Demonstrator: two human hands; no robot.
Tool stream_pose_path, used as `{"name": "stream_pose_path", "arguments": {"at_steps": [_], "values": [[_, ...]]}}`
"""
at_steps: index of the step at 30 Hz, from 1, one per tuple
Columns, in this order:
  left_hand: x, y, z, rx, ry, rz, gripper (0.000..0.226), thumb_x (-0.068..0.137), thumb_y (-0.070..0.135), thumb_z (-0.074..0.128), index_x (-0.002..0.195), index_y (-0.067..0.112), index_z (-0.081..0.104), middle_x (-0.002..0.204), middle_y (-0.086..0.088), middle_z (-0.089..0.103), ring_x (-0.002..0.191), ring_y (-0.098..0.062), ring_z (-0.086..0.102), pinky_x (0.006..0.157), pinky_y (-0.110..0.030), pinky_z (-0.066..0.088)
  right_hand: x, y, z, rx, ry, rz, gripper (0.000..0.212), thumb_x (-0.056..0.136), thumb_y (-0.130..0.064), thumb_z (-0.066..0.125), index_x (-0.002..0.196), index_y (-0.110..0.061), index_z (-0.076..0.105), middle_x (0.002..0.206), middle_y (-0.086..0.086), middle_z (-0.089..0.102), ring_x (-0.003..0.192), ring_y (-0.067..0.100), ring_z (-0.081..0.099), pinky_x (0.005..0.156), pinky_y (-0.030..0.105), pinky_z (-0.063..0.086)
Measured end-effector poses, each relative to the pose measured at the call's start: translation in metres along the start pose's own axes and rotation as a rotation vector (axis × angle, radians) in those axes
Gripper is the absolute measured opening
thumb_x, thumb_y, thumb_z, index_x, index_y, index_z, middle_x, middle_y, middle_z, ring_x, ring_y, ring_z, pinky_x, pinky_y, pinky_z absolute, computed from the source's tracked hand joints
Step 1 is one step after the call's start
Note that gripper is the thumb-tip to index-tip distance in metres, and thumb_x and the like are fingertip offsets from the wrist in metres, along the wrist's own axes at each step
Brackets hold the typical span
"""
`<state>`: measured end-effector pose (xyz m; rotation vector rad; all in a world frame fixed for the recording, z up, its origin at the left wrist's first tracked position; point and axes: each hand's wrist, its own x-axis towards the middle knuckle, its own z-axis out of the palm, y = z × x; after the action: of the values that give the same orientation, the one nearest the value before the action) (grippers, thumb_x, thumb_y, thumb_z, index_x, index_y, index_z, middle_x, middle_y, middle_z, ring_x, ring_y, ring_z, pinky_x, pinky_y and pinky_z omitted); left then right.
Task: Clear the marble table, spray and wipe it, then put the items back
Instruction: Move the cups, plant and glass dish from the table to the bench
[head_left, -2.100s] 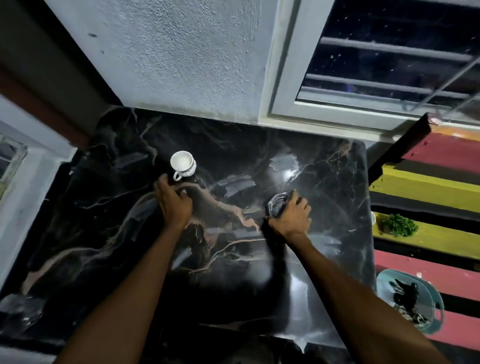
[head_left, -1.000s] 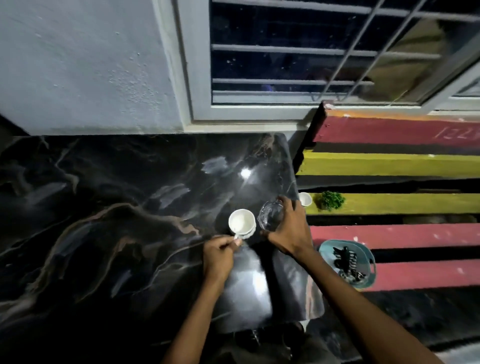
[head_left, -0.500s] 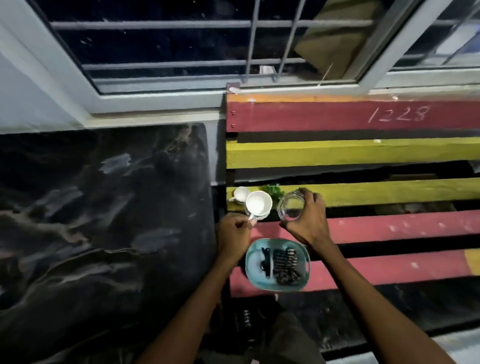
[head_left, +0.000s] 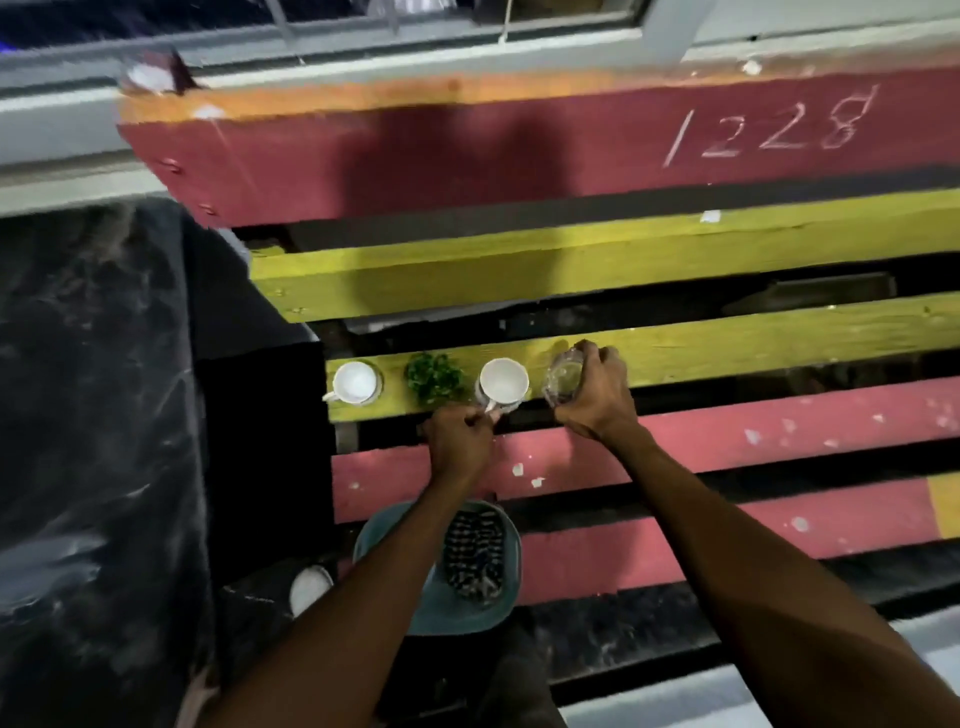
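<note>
My left hand (head_left: 460, 441) pinches the handle of a white cup (head_left: 503, 383) that rests on a yellow slat of the painted bench (head_left: 727, 348). Just right of it, my right hand (head_left: 592, 397) wraps a clear glass (head_left: 562, 376) from above, over the same slat. Another white cup (head_left: 354, 383) and a small green plant (head_left: 434, 375) stand on that slat to the left. The dark marble table (head_left: 93, 415) fills the left side of the view, with nothing on the part I see.
A teal tray (head_left: 498, 608) holding dark striped items lies on the red slats under my left forearm. A white round object (head_left: 310, 588) sits low beside the table. Gaps run between the slats; a window frame (head_left: 363, 41) is behind the bench.
Both hands lifted the white cup and the glass off the marble table and carried them right to the yellow bench slat. My view swung right and down to the bench.
</note>
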<state>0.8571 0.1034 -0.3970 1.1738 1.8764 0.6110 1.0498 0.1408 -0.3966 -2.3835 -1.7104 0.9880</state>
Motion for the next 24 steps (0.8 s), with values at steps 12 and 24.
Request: {"name": "stream_pose_path", "arguments": {"at_steps": [12, 24], "values": [[0.034, -0.004, 0.098, -0.233, 0.148, -0.336, 0.018, 0.084, 0.0, 0.072, 0.097, -0.013, 0.073, 0.089, -0.016, 0.072, 0.079, -0.016, 0.058, 0.066, -0.019, 0.038, 0.067, 0.043, 0.038, -0.006, -0.016, -0.074, 0.1, 0.054, -0.025, 0.083, 0.143, -0.015, 0.038, 0.132, 0.017, 0.04, 0.124, 0.043, 0.041, 0.094, 0.05, 0.052], [0.054, -0.022, 0.11, -0.324, 0.173, -0.409, 0.027, 0.081, 0.001, 0.076, 0.104, -0.011, 0.071, 0.1, -0.023, 0.073, 0.087, -0.021, 0.063, 0.085, -0.039, 0.056, 0.078, 0.049, 0.056, -0.067, -0.036, -0.101, 0.108, 0.054, -0.025, 0.088, 0.148, -0.016, 0.036, 0.137, 0.017, 0.039, 0.126, 0.041, 0.04, 0.095, 0.051, 0.049]]}}
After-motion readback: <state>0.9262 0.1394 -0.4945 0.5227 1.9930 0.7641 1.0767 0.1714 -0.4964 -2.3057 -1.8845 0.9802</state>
